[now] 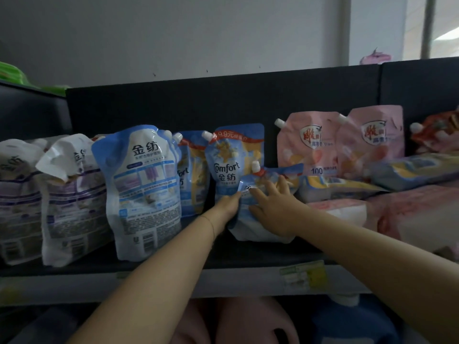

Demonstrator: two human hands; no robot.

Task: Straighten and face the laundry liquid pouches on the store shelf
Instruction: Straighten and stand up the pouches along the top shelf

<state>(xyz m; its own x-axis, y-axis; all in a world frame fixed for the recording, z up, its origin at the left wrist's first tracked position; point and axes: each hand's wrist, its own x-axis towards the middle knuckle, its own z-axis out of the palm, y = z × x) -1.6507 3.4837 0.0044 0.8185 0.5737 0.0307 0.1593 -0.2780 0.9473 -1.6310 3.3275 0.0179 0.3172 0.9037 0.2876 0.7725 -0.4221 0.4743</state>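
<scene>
Dark shelf (248,254), blue-and-yellow pouch (250,227) tilted, white spout cap (255,165), red collar

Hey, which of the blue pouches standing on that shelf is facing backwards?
The big blue pouch furthest left: it shows a barcode and small print, while the Comfort pouches to its right show their front logo.

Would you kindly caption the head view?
Left hand grips and right hand presses a tilted blue pouch on the shelf.

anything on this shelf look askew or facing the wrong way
Yes: the big blue pouch left of centre shows its barcode back, the small pouch at centre leans, and yellow-blue pouches at right lie flat.
</scene>
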